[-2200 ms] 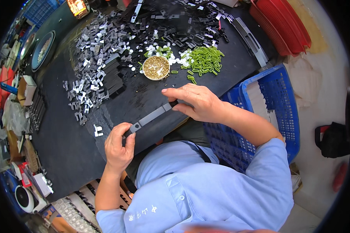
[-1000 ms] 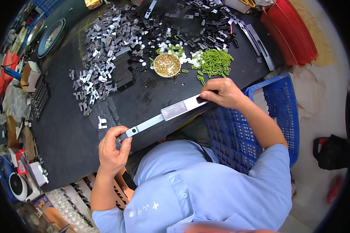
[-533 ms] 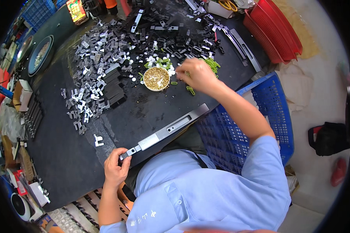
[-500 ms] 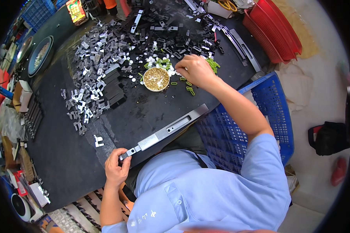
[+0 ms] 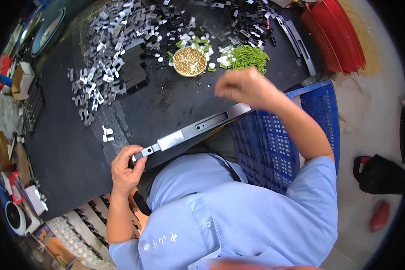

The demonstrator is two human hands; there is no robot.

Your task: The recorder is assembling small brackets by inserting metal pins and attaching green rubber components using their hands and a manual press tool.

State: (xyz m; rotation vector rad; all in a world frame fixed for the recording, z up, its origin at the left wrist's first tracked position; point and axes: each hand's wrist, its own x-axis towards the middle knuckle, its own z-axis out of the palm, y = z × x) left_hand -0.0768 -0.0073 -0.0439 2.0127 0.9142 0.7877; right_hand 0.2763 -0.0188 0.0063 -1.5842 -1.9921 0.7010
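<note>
1. Grey bar (image 5: 193, 129) lay slantwise at the near edge of the black table (image 5: 76, 166); whether its underside touched the tabletop could not be told.
2. Its long axis ran from lower left to upper right in the view, the narrow, stepped end pointing down-left and the wider end up-right.
3. Along that axis came a dark round hole near the narrow end, then a pale rectangular section, then a long recess toward the wider end.
4. The left hand (image 5: 127, 171) pinched the narrow end between thumb and fingers.
5. The right hand (image 5: 252, 87), blurred, appeared just above the wider end, fingers curled and pointing left; whether it held anything or touched the bar could not be told.
6. Beyond the bar stood a round dish (image 5: 190, 76) of small golden pieces (image 5: 190, 60), with green oblong pieces (image 5: 249, 58) heaped to its right.
7. Left of the dish lay dark strips (image 5: 134, 69), beside spread metal clips (image 5: 114, 27).
8. A blue basket (image 5: 319, 108) stood below the right forearm.
</note>
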